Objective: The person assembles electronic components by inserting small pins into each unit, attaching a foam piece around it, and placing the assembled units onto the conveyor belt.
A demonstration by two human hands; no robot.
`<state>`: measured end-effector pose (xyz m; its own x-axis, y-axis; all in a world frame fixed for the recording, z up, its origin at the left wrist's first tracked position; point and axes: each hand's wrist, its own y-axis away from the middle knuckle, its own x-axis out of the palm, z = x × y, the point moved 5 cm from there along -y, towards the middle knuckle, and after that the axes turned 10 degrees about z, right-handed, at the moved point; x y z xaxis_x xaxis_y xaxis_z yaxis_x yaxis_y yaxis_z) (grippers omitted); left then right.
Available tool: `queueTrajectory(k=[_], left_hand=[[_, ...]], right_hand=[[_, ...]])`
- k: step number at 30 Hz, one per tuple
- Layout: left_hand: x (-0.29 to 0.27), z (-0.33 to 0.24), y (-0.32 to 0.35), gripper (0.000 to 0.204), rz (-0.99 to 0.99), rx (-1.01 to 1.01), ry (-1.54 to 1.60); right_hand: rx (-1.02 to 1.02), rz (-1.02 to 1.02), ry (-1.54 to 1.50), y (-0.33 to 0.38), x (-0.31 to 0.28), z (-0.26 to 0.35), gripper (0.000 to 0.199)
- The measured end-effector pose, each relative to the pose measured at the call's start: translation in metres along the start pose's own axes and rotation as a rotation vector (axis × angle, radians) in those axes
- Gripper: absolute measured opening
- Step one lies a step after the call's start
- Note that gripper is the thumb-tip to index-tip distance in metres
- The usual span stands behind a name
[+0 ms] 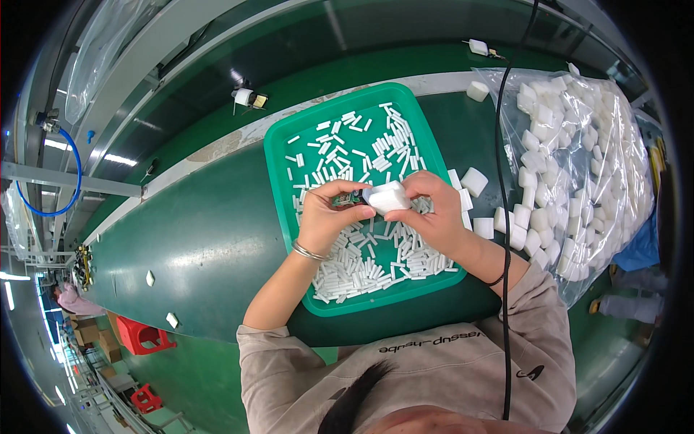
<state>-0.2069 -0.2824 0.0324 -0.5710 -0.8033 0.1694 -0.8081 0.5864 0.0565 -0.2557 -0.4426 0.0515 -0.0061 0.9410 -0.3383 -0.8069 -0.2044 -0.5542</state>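
Note:
My left hand (327, 218) pinches a small green circuit board (350, 198) between thumb and fingers. A white block-shaped plastic housing (389, 197) is gripped by my right hand (435, 218), its left end meeting the board. How far the board sits inside the housing cannot be made out. Both hands are above a green tray (361, 307) scattered with many short white plastic sticks (354, 278). Several loose white housings (474, 181) lie on the table just right of the tray.
A clear plastic bag (578, 173) full of white housings lies at the right. A black cable (500, 130) hangs down in front of it. Beyond the tray, assembled white pieces with boards (249, 98) rest on a green belt. Red stools (141, 336) stand on the floor at left.

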Motion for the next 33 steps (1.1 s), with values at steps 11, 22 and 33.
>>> queueTrajectory(k=[11, 22, 33], left_hand=[[0.008, -0.002, 0.003, 0.029, 0.011, 0.024, -0.268], [-0.008, -0.032, -0.001, 0.014, 0.008, 0.171, -1.108], [-0.322, -0.030, 0.003, 0.018, -0.994, 0.020, -0.282]], right_hand=[[0.267, -0.074, -0.247, 0.002, 0.002, -0.007, 0.031], [0.420, -0.032, -0.579, 0.000, 0.008, -0.026, 0.036], [0.466, 0.114, -0.305, -0.008, 0.013, -0.019, 0.038]])
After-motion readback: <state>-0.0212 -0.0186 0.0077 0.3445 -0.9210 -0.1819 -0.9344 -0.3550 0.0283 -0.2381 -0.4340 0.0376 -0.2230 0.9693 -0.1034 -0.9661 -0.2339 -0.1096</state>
